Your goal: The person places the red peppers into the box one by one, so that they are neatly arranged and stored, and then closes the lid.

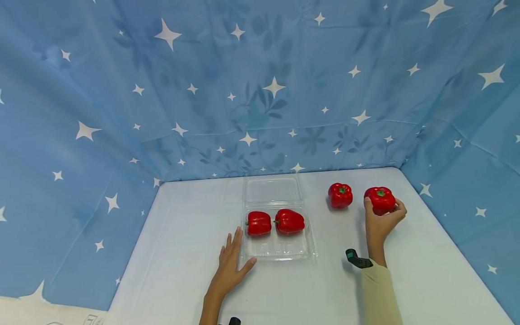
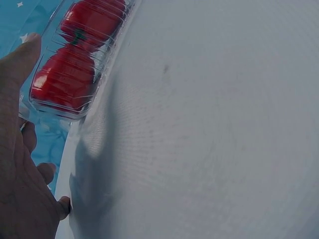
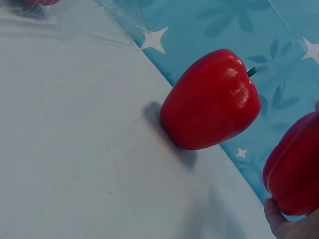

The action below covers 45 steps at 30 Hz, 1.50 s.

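At the right of the head view, my right hand [image 1: 381, 225] grips a red bell pepper [image 1: 378, 199] between thumb and fingers, its green stem facing up. Left of it, a second red bell pepper [image 1: 340, 195] stands on the table, stem up. Two more red bell peppers, one at left [image 1: 258, 224] and one at right [image 1: 290, 222], lie on their sides in a clear plastic clamshell box [image 1: 277, 249], its lid folded back. My left hand [image 1: 230, 268] has its fingers extended at the box's left side; whether they touch it I cannot tell.
The white table [image 1: 183, 253] backs onto a blue star-patterned curtain [image 1: 227, 113], which also runs along both sides. A black strapped device [image 1: 358, 259] sits at my right wrist. The open lid [image 1: 272, 189] lies behind the box.
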Motion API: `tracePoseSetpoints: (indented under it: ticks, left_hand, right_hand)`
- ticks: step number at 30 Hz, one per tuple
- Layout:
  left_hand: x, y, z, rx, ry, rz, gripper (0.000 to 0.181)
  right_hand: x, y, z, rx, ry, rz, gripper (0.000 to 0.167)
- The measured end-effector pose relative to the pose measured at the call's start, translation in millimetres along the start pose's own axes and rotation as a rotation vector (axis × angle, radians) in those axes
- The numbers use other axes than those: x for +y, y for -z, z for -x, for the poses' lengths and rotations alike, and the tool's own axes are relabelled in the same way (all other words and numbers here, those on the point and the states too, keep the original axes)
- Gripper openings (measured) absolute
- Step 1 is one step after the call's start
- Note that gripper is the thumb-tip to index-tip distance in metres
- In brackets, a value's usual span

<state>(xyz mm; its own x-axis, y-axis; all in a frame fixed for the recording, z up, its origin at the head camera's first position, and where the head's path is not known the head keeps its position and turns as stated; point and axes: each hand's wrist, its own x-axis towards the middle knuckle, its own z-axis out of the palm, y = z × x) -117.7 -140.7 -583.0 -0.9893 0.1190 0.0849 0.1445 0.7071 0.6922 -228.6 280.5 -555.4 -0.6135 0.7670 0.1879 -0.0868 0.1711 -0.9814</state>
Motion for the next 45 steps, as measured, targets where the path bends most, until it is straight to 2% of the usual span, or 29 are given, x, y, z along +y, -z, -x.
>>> tracePoseSetpoints:
  ticks: [4, 12, 21, 28, 35, 39, 45]
  left_hand:
    - [0.2, -0.5, -0.6, -0.007, 0.004, -0.002, 0.090]
    - [0.6, 0.2, -0.1, -0.004, -0.001, -0.002, 0.090]
    - [0.6, -0.9, 0.1, -0.008, 0.009, 0.001, 0.090]
    - [0.7, -0.7, 0.4, -0.003, 0.014, 0.011, 0.089]
    - [0.8, -0.7, 0.2, 0.003, 0.002, -0.001, 0.089]
    - [0.9, -0.5, 0.2, -0.001, 0.005, 0.008, 0.089]
    - [1.3, -0.3, 0.2, -0.005, 0.011, 0.007, 0.089]
  right_hand:
    - [-6, 0, 0.6, -0.043, -0.009, -0.027, 0.076]
    - [-19, 2, 3.9, -0.167, -0.076, -0.102, 0.080]
    - [-40, 1, 22.1, -0.287, 0.022, -0.051, 0.078]
    - [-49, -3, 30.6, -0.406, 0.103, -0.082, 0.076]
    - [-55, -5, 39.5, -0.500, 0.095, -0.062, 0.076]
    - [-56, -8, 48.3, -0.583, 0.087, -0.047, 0.075]
    - [-56, -15, 66.6, -0.718, 0.073, -0.077, 0.077]
